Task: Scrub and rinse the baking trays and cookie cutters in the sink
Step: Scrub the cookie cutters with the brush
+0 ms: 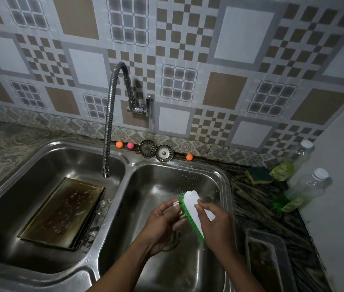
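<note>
- Head view: left grip (162, 224) pinches a small metal cookie cutter (175, 204) over the right sink basin (156, 180).
- Right grip (217, 226) wrapped round the white scrub brush (192, 205), green bristles right at the cutter.
- Stained baking tray (61, 213) lies tilted in the left basin.
- Second tray (259, 258) on the desk, right of the sink.
- Sponge (258, 175) near the back wall.

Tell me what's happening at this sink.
A person is scrubbing over the right basin. The right hand grips a white scrub brush with green bristles, and the left hand pinches a small metal piece, probably a cookie cutter, against the bristles. A stained baking tray lies in the left basin; the tap spout hangs over that basin with no water visibly running. A second tray sits on the counter to the right.
</note>
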